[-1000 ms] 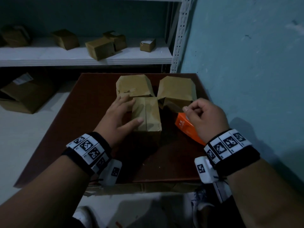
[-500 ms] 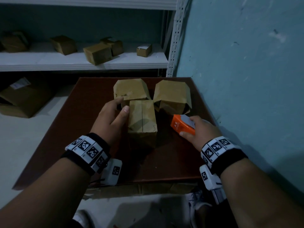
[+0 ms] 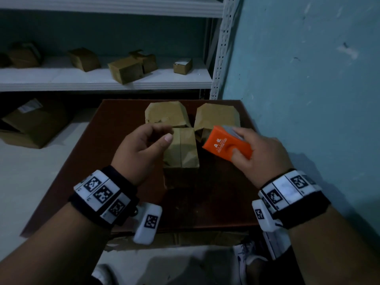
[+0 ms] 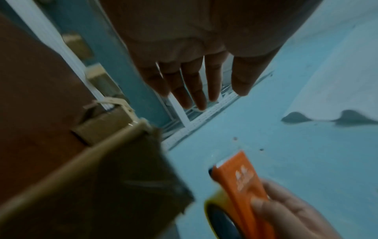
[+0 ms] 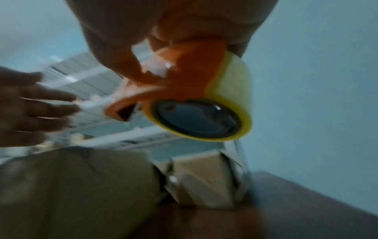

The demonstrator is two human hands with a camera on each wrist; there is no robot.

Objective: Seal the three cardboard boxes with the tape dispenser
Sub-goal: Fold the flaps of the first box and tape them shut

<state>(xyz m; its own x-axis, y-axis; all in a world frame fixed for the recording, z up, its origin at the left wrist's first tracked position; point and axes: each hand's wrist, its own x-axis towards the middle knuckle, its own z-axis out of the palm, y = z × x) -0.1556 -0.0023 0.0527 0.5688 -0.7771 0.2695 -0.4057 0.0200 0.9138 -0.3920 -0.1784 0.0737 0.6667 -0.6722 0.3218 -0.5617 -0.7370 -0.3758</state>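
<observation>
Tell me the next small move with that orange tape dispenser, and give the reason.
Probably bring the left hand across to pull out the tape end. The right hand grips the tape dispenser in the air above the near box, whose centre seam shows no tape, and the left hand hovers empty beside it.

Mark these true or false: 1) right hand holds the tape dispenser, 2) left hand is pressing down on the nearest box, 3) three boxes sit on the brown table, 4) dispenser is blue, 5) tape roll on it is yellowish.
1) The right hand holds the tape dispenser: true.
2) The left hand presses on the nearest box: false. It hovers above the box, fingers loosely curled, holding nothing.
3) Three boxes sit on the brown table: true.
4) The dispenser is blue: false, it is orange.
5) The tape roll is yellowish: true.
</observation>
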